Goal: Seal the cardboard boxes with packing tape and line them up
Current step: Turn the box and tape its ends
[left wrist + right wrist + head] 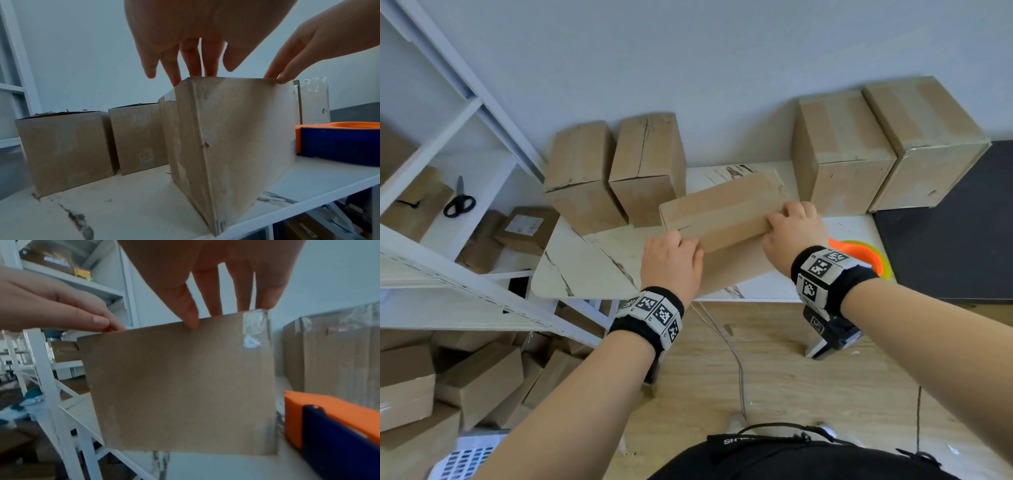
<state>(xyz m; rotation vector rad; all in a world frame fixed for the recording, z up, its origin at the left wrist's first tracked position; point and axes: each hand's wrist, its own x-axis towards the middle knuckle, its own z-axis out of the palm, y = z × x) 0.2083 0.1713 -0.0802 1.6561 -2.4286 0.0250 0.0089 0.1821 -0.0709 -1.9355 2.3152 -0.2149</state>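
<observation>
Box in hand: a cardboard box [722,209] stands on the white marble-patterned table [585,263], centre of the head view, turned at an angle to the table edge, with clear tape running along its top and down one end.
Left hand: the left hand [671,263] rests on the near left corner of that box, fingers [191,55] straight and reaching down to its top edge; an open hand pressing, not curled round it.
Right hand: the right hand [794,226] sits at the right end of the box, fingertips [191,321] laid over the top edge, thumb on the near face; it holds the box lightly from above.
Left pair of boxes: two unsealed boxes [582,174] [649,164] stand side by side against the wall, upper centre-left, tops showing a split seam.
Right pair of boxes: two taped boxes [840,150] [924,140] stand side by side against the wall, upper right.
Tape dispenser: an orange and blue dispenser [859,253] lies on the table just right of the right wrist.
Shelving: a white rack [458,113] fills the left of the frame, with black scissors [459,202] on one shelf.
Floor: more cardboard boxes [465,380] piled at lower left.
</observation>
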